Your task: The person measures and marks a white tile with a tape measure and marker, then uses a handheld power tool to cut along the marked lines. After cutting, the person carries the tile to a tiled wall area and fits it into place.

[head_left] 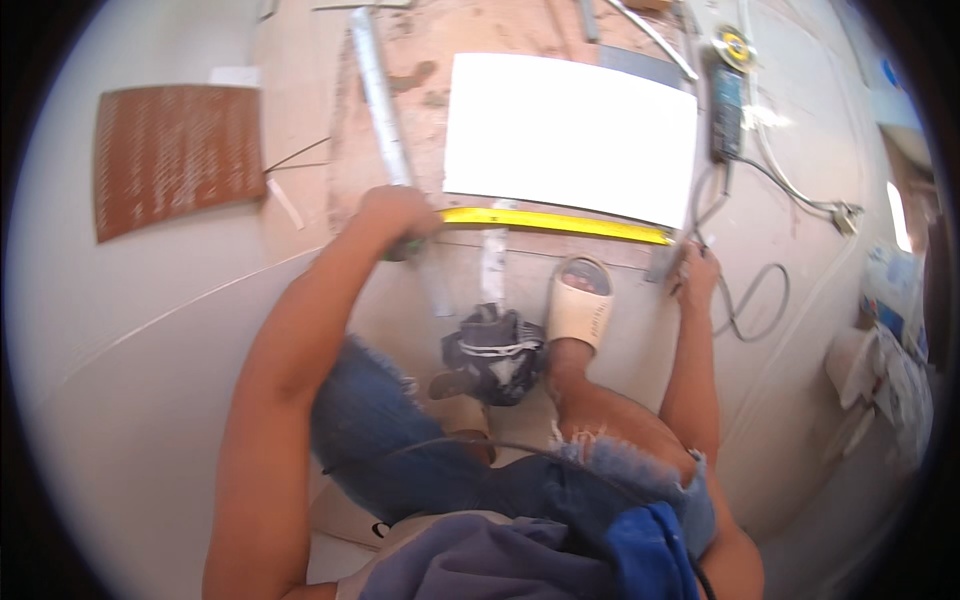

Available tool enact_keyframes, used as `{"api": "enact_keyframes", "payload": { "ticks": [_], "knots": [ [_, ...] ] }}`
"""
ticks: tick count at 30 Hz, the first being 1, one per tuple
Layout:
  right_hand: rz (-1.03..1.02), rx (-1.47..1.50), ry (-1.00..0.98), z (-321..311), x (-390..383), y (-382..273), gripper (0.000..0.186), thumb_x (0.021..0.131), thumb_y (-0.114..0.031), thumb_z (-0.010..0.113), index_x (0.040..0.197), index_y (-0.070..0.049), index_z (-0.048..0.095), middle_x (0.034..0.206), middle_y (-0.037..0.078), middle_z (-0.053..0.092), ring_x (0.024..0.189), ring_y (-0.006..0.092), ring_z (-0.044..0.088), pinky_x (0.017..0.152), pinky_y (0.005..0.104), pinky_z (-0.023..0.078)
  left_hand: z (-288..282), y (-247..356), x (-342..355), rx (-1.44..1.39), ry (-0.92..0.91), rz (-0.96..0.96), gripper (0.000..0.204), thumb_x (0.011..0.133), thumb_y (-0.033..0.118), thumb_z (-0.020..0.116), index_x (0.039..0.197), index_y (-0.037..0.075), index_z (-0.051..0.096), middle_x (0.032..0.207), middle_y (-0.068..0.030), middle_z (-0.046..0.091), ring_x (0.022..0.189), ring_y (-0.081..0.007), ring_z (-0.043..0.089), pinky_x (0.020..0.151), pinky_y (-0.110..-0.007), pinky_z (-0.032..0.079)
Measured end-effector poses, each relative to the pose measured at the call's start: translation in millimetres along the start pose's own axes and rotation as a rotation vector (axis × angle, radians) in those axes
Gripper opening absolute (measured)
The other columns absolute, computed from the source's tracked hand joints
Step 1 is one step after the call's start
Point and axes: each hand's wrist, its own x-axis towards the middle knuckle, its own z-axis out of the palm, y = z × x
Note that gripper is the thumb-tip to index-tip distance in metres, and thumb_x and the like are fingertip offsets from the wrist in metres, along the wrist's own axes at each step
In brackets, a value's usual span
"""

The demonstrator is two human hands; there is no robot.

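My left hand [396, 215] grips a mostly hidden tape measure, from which a yellow blade [555, 224] stretches rightward below a white sheet [568, 135]. A long silver straightedge [375, 95] passes under that hand. My right hand [697, 265] is closed at the blade's far end, beside a small grey piece [660, 262]; I cannot make out exactly what its fingers grip. Under the blade a narrow light strip [494, 270] runs down toward a crumpled dark cloth [495, 360], next to my sandalled foot [581, 300].
A brown sheet [175, 165] lies at the left. An angle grinder [727, 110] with its cord is at the upper right, beside pale hoses or cables. Plastic bags [890, 380] lie at the far right. The worn board [400, 50] beneath the white sheet holds several strips.
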Motion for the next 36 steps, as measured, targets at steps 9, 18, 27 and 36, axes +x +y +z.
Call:
{"api": "enact_keyframes", "payload": {
  "ticks": [9,18,27,36],
  "knots": [
    [-0.002,0.005,-0.181,2,-32,-26,0.030,0.085,-0.018,0.073,0.103,0.006,0.069,0.088,0.006,0.066,0.079,0.0127,0.059,0.072,0.0285,0.047,-3,-15,20,-0.027,0.091,0.068,0.054,0.093,0.046,0.052,0.121,0.002,0.067,0.117,-0.0211,0.069,0.108,-0.0350,0.067,0.095,-0.044,0.051],
    [0.032,0.021,-0.126,17,-34,-44,0.034,0.088,-0.016,0.071,0.112,0.008,0.067,0.084,0.008,0.065,0.071,0.0131,0.060,0.063,0.0282,0.047,10,-19,29,-0.123,0.157,0.243,0.051,0.092,0.041,0.050,0.120,0.000,0.065,0.118,-0.0230,0.068,0.109,-0.0359,0.066,0.095,-0.044,0.051],
    [0.088,0.148,-0.200,22,-27,-41,0.025,0.086,-0.012,0.070,0.106,0.003,0.065,0.070,0.000,0.055,0.050,0.0081,0.046,0.044,0.0263,0.037,11,-5,24,-0.091,0.184,0.000,0.055,0.094,0.049,0.051,0.116,0.003,0.070,0.116,-0.0202,0.070,0.107,-0.0348,0.067,0.093,-0.044,0.052],
    [-0.116,0.164,-0.212,45,-43,-105,0.034,0.099,-0.027,0.058,0.103,0.006,0.067,0.080,0.006,0.061,0.064,0.0125,0.055,0.061,0.0268,0.047,7,-1,20,-0.160,0.123,-0.150,0.042,0.092,0.034,0.053,0.119,0.008,0.071,0.120,-0.0127,0.071,0.107,-0.0296,0.069,0.084,-0.047,0.055]
  ]
}}
